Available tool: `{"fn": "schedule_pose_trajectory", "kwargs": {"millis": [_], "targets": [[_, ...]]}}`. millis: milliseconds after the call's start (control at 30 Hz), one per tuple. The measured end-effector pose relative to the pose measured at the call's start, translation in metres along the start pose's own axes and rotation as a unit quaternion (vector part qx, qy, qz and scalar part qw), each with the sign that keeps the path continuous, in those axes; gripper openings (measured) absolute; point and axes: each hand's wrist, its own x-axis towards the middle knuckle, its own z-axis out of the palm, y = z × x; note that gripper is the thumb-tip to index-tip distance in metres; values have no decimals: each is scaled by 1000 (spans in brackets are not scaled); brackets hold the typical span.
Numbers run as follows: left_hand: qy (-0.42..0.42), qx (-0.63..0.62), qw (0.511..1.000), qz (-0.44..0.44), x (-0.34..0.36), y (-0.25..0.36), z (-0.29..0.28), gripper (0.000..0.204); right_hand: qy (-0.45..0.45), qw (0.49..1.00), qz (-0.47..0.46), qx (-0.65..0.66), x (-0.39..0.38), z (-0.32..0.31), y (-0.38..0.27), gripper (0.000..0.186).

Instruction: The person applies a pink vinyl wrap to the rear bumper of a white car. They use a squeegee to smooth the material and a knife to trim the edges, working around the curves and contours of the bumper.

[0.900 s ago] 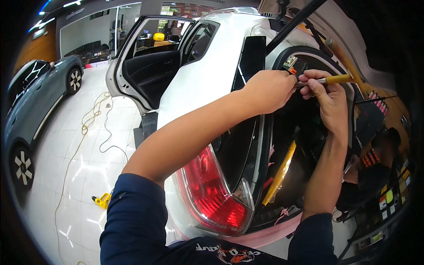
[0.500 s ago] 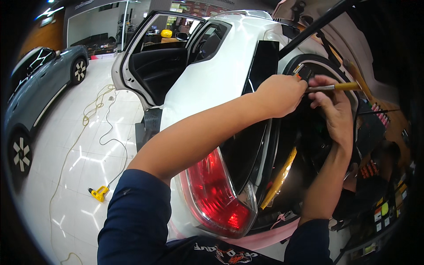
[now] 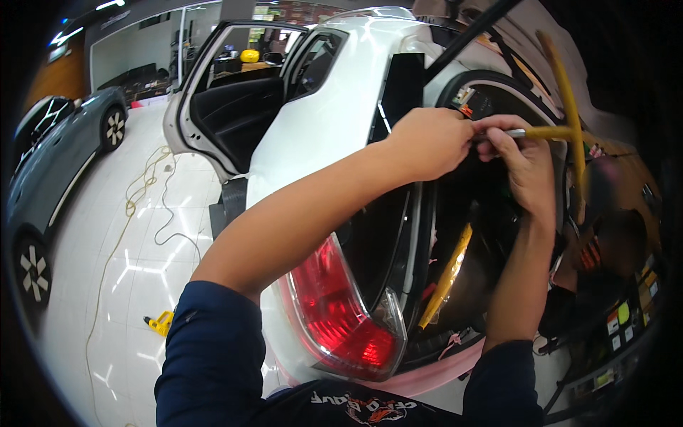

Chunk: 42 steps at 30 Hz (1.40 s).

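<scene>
My left hand [image 3: 430, 142] is closed at the inner end of a slim metal tool; what its fingertips hold is hidden. My right hand [image 3: 523, 167] pinches the tool [image 3: 516, 133], whose yellow handle reaches rightward to an upright yellow-brown bar [image 3: 573, 103]; whether they join I cannot tell. Both hands are above the open rear hatch of a white car [image 3: 306, 146], beside a black pillar trim [image 3: 402, 89]. Small orange-and-metal items [image 3: 466, 107] sit just behind my fingers. Lower down, a long yellow wrapped piece [image 3: 448, 274] lies inside the opening, right of the red tail lamp [image 3: 331, 306].
A black strut [image 3: 466, 43] crosses overhead. The rear door [image 3: 235, 107] stands open. A grey car [image 3: 64, 171] is parked at left. Cords [image 3: 142, 185] and a yellow power tool [image 3: 160, 322] lie on the floor. Dark shelving with small items [image 3: 626, 320] is at right.
The yellow-brown bar at right has swung more upright and shows at greater length. My hands stay together on the tool, shifted slightly with the moving view.
</scene>
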Motion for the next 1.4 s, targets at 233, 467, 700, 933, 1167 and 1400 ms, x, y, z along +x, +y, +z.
{"fn": "schedule_pose_trajectory", "kwargs": {"millis": [233,467,700,933,1167,1400], "targets": [[42,-10,999,0,4,-1,4,16,220,932,-26,-286,13,23,8,30],[52,-3,998,22,5,1,1,16,73,996,-28,34,0,2,7,24],[47,-5,999,19,7,-1,4,15,174,948,-38,-265,3,23,-7,35],[35,-14,999,-13,2,2,-2,18,67,997,-14,-46,-1,12,0,28],[52,-22,998,11,4,-1,-1,14,122,954,-116,-250,14,13,-3,23],[28,-88,995,-34,11,8,-9,20,179,936,-65,-295,14,14,4,30]]}}
